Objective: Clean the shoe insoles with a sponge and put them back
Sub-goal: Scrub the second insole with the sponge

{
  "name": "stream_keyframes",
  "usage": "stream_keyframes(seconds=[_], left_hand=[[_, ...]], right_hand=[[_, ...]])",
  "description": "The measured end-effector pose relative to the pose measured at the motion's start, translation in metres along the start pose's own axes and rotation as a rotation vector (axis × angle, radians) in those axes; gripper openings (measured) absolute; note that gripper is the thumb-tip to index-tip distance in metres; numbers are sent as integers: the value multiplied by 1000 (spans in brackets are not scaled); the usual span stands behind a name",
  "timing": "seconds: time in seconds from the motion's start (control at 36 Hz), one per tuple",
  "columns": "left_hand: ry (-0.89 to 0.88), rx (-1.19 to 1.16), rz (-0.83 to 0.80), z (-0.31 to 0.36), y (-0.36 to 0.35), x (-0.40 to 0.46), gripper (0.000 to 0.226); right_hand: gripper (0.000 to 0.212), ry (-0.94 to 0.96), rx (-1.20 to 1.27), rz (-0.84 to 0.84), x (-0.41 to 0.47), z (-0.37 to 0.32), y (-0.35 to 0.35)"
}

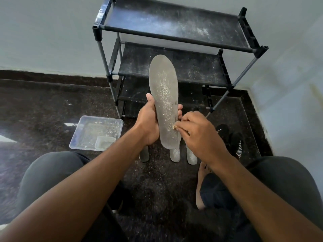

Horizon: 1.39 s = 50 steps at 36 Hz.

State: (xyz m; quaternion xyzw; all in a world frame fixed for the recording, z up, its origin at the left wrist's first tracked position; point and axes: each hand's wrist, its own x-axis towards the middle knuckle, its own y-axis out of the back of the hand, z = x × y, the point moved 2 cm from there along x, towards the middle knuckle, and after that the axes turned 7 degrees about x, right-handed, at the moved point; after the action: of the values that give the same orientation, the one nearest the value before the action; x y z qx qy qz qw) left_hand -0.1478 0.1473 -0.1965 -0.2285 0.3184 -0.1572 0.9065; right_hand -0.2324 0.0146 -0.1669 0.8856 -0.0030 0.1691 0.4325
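A black, dust-speckled shoe rack filled the upper centre of the frame against the pale wall, with a clear plastic tray on the dark floor at centre left and black shoes at centre right. At mid-frame the left hand gripped a grey insole, its fingers and thumb wrapped round the lower half, the insole standing upright and flecked with pale crumbs. Just right of it the right hand pinched a small tan sponge against the insole's lower right edge, while three more insoles lay on the floor directly below.
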Motion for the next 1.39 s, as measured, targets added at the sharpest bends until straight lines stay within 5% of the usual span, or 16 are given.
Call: stream_keyframes(seconds=[0.19, 0.36, 0.53, 0.69, 0.86, 1.03, 1.19, 1.39], left_hand=[[12, 61, -66, -1, -2, -1, 83], [-8, -36, -36, 5, 0, 3, 84], [12, -53, -69, 4, -3, 2, 83], [-27, -73, -17, 7, 2, 7, 82], [-2, -80, -41, 4, -3, 4, 82], [-28, -37, -19, 4, 3, 9, 83], [-25, -53, -54, 2, -1, 8, 83], [-40, -11, -15, 1, 6, 12, 84]], right_hand=[[16, 86, -217, 147, 2, -9, 1], [10, 12, -50, -36, -6, -7, -5], [8, 57, -102, 140, 6, -10, 6], [10, -12, 95, -205, -6, -11, -8], [9, -18, 62, -1, 6, -7, 4], [8, -61, 147, -250, 0, -7, -4], [6, -30, 62, -6, 7, -7, 4], [9, -54, 223, -270, 0, -14, -6]])
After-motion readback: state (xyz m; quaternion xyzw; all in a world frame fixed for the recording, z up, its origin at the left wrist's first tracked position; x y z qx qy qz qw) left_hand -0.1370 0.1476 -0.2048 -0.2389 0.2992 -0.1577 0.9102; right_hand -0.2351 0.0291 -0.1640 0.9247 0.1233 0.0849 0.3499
